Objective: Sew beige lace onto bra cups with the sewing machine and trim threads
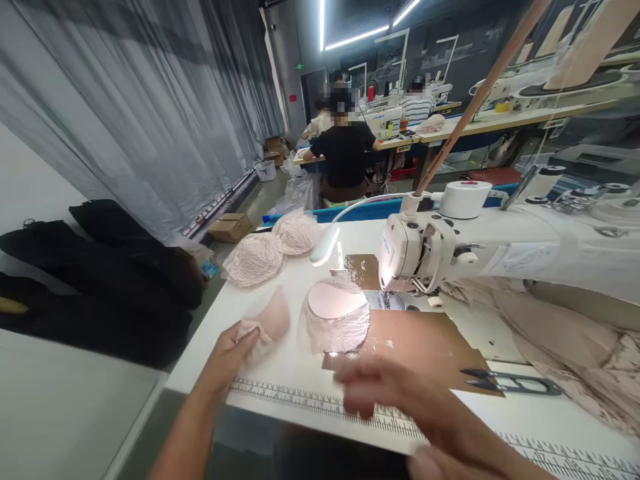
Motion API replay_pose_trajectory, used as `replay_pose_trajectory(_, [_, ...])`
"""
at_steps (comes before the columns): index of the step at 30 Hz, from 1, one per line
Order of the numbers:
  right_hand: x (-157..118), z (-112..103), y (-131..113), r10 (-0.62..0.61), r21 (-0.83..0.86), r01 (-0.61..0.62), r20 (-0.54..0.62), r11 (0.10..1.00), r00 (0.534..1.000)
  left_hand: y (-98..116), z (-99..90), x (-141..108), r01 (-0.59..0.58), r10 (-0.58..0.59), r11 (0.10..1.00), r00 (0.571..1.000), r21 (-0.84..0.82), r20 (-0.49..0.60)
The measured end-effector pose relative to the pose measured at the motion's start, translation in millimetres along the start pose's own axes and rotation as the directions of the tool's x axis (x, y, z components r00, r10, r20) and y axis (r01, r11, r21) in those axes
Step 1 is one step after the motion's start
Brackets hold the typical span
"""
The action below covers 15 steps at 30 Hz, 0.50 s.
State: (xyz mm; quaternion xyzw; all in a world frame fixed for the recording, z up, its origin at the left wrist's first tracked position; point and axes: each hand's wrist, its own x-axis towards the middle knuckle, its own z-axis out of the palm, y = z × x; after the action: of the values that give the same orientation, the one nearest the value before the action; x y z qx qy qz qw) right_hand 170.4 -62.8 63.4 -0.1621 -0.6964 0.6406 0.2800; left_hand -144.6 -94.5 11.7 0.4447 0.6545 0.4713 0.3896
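My left hand (227, 357) pinches a piece of thin beige fabric (274, 319) above the left part of the white table. The fabric is blurred by motion. To its right lies a lace bra cup (345, 333), with a smooth pale pink pad showing at its top, near the needle area of the sewing machine (407, 250). My right hand (385, 393) hovers over the table's front edge, blurred, its fingers stretched out and nothing visible in them. Two joined lace bra cups (255, 259) rest at the table's far left.
Thread snips (525, 383) lie at the right, partly on a brown board (415, 337). A printed ruler (310, 398) runs along the table's front edge. Beige fabric (545, 327) is heaped under the machine arm. A lamp (325, 245) lights the work area. Ahead, people sit at other machines.
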Motion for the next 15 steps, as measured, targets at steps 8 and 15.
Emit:
replay_pose_trajectory(8, [24,2,51,0.182,0.486,-0.116,-0.092,0.866,0.979,29,72.9,-38,0.139,0.056,0.916,0.884,-0.375,0.464])
replay_pose_trajectory(15, [-11,-7,47,0.15,0.553,0.026,-0.272,0.833,0.951,50,107.7,15,-0.49,0.385,0.843,0.837,0.22,0.389])
